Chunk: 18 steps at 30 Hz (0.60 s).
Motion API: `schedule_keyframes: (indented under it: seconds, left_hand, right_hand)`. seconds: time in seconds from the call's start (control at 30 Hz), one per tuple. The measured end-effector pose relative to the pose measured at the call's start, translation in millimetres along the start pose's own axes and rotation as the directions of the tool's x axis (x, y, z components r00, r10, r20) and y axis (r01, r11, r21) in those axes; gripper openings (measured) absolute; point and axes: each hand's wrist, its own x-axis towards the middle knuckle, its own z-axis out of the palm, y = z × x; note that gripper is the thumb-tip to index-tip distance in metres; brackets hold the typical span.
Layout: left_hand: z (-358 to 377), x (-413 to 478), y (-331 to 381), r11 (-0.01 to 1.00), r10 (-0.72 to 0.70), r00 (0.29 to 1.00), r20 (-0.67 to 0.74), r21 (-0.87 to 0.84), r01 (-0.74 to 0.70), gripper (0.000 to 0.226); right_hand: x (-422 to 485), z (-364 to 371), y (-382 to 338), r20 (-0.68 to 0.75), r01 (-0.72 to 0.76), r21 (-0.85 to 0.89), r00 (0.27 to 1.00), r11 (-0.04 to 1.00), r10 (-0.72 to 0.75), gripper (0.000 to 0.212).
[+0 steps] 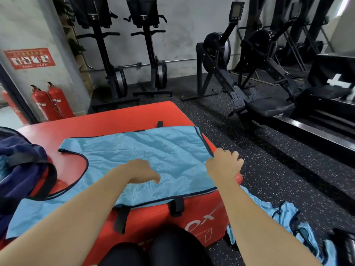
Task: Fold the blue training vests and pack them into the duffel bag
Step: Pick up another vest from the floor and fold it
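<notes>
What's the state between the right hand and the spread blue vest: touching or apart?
Touching. The head view shows the right hand gripping the right edge of the blue vest, with fingers curled over the hem and no gap.

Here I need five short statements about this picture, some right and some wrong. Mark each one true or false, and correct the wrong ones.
1. The blue vest lies spread on a red padded box. True.
2. The right hand grips the vest's right edge. True.
3. The left hand holds the duffel bag. False: it rests on the middle of the vest, and the navy duffel bag sits apart at the left.
4. Only one vest is in view. False: more blue vests lie on the floor at the right.
5. Two red fire extinguishers stand by the wall. True.
</notes>
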Motion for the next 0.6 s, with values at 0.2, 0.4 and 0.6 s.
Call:
schedule_keyframes:
  seconds: [0.2,0.4,0.6]
  left_hand:
    - [-12.9,59.5,-3.3,0.998,0.051,0.975,-0.215,-0.03,-0.059,0.015]
    - [-19.2,120.3,-6.9,0.994,0.103,0.941,-0.324,0.066,-0.086,0.041]
    - [-27.6,161.7,-29.5,0.994,0.113,0.926,-0.36,0.035,-0.108,0.048]
  right_hand:
    - [60.1,7.9,-26.5,0.031,0.035,0.14,0.999,0.99,-0.04,0.023]
    - [133.5,32.8,-72.6,0.021,0.088,0.239,0.995,0.967,-0.096,0.027]
    - [194.9,66.0,-108.9,0.036,0.102,0.195,0.993,0.976,-0.111,0.042]
